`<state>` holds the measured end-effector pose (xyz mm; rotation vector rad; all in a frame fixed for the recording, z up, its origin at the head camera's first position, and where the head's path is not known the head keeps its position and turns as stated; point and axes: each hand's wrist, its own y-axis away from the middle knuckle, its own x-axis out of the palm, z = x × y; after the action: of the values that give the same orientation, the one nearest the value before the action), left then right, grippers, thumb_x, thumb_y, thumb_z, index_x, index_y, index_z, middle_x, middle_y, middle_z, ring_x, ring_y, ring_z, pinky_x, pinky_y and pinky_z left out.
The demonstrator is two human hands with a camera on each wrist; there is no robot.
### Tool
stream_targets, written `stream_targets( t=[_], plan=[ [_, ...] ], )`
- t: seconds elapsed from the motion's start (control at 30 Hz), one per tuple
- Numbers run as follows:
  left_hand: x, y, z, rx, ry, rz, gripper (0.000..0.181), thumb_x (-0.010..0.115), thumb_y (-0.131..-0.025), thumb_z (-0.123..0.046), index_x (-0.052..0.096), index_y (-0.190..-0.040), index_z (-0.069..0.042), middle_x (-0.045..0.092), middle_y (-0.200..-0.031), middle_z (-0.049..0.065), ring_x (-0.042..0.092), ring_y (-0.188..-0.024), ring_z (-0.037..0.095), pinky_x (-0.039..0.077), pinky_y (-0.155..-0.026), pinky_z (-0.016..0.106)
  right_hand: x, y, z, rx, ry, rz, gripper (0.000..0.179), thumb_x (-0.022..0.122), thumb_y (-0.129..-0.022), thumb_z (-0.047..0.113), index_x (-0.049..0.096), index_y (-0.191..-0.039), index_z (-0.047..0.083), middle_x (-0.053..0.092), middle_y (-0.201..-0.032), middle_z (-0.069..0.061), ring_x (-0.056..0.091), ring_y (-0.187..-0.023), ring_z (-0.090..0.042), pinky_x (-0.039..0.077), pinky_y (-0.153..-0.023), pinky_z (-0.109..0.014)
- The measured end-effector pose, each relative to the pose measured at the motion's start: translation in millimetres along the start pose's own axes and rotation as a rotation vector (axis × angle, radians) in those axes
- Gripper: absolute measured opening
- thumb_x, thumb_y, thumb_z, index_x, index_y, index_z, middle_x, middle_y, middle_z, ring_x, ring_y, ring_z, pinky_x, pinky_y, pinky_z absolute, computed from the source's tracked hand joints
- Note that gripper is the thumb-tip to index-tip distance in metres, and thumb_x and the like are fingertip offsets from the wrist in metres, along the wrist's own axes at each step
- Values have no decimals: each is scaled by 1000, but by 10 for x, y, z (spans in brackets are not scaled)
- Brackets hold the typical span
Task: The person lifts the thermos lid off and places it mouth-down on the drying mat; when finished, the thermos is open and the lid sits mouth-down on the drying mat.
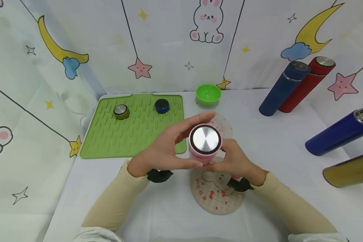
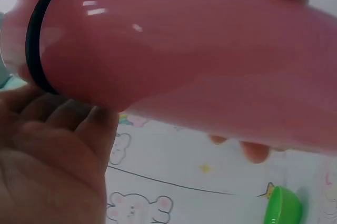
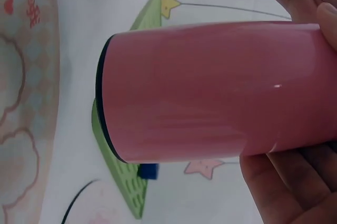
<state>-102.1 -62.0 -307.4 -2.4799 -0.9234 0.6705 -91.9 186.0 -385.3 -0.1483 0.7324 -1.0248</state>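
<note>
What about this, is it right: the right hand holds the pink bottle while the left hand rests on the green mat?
The left hand isn't resting on the green mat; the head view shows it gripping the pink bottle, along with the right hand.

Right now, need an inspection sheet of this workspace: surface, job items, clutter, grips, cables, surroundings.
Surface: white cloth-covered table; round printed mat, second round mat beyond it; ridged green rectangular mat at left.
Job's things: glossy pink bottle, silver-topped lid on; base looks raised off the table.
Clutter: loose gold lid and blue lid on the green mat; bright-green bowl behind; at right, matte-blue bottle, red bottle, dark-blue bottle uncapped, gold bottle, top out of frame.
Grips: left grip around the pink bottle's lid end; right grip around its body.
Cables: nothing seen.
Surroundings: white backdrop printed with moons, stars, rabbits.
</note>
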Motion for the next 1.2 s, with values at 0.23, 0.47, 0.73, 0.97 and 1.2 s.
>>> stream_targets(
  t=[0.23, 0.47, 0.73, 0.97, 1.2],
  plan=[
    [-39, 33, -179, 88, -67, 149, 92, 83, -81, -1, 34, -157, 8, 38, -165, 24, 52, -146, 23, 46, -121, 42, 69, 3, 89, -25, -38, 82, 62, 99, -67, 11, 71, -122, 15, 77, -116, -1, 70, -113, -9, 56, -101, -23],
    [-33, 52, -179, 149, -88, 151, 77, 81, -84, -4, 44, -150, 11, 50, -155, 27, 61, -136, 28, 52, -115, 41, 35, 37, 87, -47, 4, 91, 63, 97, -71, 14, 69, -127, 11, 76, -116, -2, 70, -110, -11, 56, -101, -23],
    [66, 114, -90, 135, -144, -66, 76, 92, -75, -5, 57, -142, 8, 64, -142, 22, 67, -127, 21, 58, -108, 39, 21, 62, 53, -72, 109, -21, 68, 97, -64, 5, 71, -127, 8, 77, -120, -7, 69, -119, -9, 53, -106, -19],
    [176, 155, 67, 164, -253, -309, 83, 98, -66, -4, 60, -139, 7, 68, -137, 22, 68, -128, 24, 60, -105, 40, 44, 66, 47, -88, 288, -181, 78, 97, -65, 11, 67, -135, 1, 75, -126, -16, 72, -120, -23, 50, -112, -17],
    [214, 174, 104, 147, -254, -371, 91, 99, -62, -3, 58, -142, 5, 65, -141, 23, 67, -130, 23, 59, -106, 40, 58, 53, 45, -96, 357, -231, 75, 97, -72, 23, 66, -136, 1, 75, -126, -17, 73, -117, -29, 48, -112, -15]
  ],
)
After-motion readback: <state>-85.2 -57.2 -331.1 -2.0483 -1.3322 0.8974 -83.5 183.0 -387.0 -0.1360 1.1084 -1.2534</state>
